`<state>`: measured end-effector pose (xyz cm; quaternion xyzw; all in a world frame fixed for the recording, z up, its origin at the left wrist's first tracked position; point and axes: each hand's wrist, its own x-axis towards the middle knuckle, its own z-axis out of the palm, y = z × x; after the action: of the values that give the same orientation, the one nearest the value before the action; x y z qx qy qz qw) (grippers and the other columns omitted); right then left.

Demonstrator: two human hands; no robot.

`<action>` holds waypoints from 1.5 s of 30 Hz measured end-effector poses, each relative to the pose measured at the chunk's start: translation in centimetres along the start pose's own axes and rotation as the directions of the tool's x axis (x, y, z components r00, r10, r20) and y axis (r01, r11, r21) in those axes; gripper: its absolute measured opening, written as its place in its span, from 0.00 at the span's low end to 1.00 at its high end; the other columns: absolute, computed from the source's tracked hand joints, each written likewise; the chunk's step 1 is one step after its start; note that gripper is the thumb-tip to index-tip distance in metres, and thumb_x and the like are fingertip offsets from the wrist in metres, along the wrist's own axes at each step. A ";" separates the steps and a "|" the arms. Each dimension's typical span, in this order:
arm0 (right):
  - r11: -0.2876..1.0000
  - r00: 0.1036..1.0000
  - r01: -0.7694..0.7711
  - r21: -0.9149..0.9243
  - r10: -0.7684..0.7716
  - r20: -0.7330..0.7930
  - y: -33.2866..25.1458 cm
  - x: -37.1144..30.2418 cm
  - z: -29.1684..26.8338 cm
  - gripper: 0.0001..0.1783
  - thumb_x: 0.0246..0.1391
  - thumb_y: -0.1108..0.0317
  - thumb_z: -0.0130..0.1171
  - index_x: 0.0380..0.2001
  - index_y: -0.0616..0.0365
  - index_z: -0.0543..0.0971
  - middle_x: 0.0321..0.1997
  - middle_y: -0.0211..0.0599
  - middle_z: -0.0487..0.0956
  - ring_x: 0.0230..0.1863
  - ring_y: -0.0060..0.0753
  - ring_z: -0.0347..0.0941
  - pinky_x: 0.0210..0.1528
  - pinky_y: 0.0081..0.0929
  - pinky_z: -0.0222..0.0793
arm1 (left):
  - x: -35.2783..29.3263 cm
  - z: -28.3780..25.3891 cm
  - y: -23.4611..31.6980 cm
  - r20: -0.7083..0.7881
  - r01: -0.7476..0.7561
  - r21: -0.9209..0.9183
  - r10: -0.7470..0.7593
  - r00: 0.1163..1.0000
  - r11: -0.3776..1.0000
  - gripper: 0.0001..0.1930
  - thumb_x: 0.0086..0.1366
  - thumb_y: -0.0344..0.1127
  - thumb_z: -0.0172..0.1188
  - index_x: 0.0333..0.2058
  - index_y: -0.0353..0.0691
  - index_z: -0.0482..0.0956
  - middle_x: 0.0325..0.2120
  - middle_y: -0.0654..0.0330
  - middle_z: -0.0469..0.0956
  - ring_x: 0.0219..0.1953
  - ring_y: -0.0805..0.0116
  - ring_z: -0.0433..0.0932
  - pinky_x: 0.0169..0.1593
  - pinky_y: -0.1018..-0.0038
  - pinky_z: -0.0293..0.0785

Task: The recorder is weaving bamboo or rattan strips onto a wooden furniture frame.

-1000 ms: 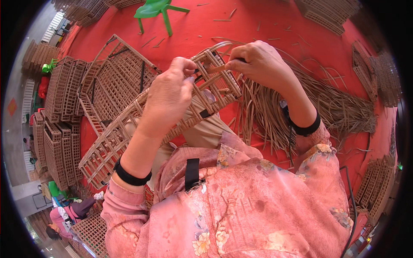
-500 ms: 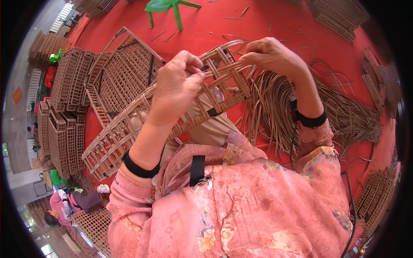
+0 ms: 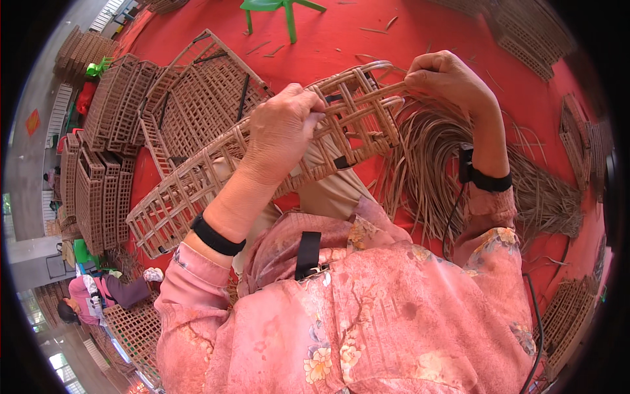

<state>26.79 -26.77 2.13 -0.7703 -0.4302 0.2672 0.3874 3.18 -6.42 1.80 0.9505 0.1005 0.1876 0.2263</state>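
Note:
A long, narrow openwork rattan frame [image 3: 190,187] lies slantwise across my lap, its right end raised. My left hand [image 3: 282,128] is closed round the frame's upper rail, thumb and fingers pressed together near that right end. Beyond the end, my right hand [image 3: 453,80] pinches a flat brown rattan strip [image 3: 388,90] that stretches from the frame to my fingers. Looped strips stand out beside it at the corner. A bundle of loose rattan strips [image 3: 426,154] lies on the red floor below my right forearm.
A larger woven panel [image 3: 200,98] leans beyond the frame on the left. Stacked woven panels [image 3: 115,108] stand at far left, more [image 3: 528,43] at upper right. A green stool [image 3: 289,20] is at the top. Another person [image 3: 98,295] sits lower left by a lattice panel [image 3: 134,328].
My right hand has moved right, away from the frame's end, and the strip now runs out straight to it. My left hand stays on the rail. The view has shifted slightly.

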 end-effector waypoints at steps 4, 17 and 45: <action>0.999 0.998 0.049 -0.023 -0.049 -0.031 -0.7 -0.2 0.0 0.14 0.58 0.59 0.65 0.32 0.61 0.84 0.21 0.21 0.71 0.23 0.14 0.63 0.26 0.22 0.60 | 0.1 0.2 -0.2 -0.029 -0.006 -0.015 0.005 1.000 1.000 0.05 0.54 0.30 0.69 0.31 0.40 0.84 0.25 0.60 0.74 0.30 0.61 0.77 0.37 0.65 0.73; 0.996 0.998 0.040 -0.084 -0.044 -0.045 -2.2 -1.3 -0.8 0.14 0.59 0.61 0.64 0.33 0.63 0.85 0.21 0.20 0.70 0.24 0.13 0.61 0.26 0.21 0.58 | -0.7 0.4 0.7 -0.061 0.109 0.124 -0.102 0.993 0.986 0.07 0.56 0.38 0.70 0.33 0.45 0.87 0.26 0.60 0.74 0.30 0.61 0.78 0.35 0.64 0.74; 0.914 0.999 -0.045 0.403 0.034 0.035 3.2 -0.1 1.7 0.10 0.59 0.62 0.65 0.33 0.58 0.84 0.24 0.20 0.77 0.24 0.08 0.66 0.25 0.12 0.60 | -3.8 -3.0 -2.7 0.066 0.380 -0.371 -0.384 0.921 0.847 0.04 0.60 0.23 0.62 0.34 0.35 0.80 0.28 0.66 0.80 0.33 0.79 0.78 0.40 0.77 0.75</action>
<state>26.94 -27.29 -1.43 -0.6788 -0.3551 0.3683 0.5267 -1.75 -3.93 1.81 0.8490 0.2507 0.1595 0.4369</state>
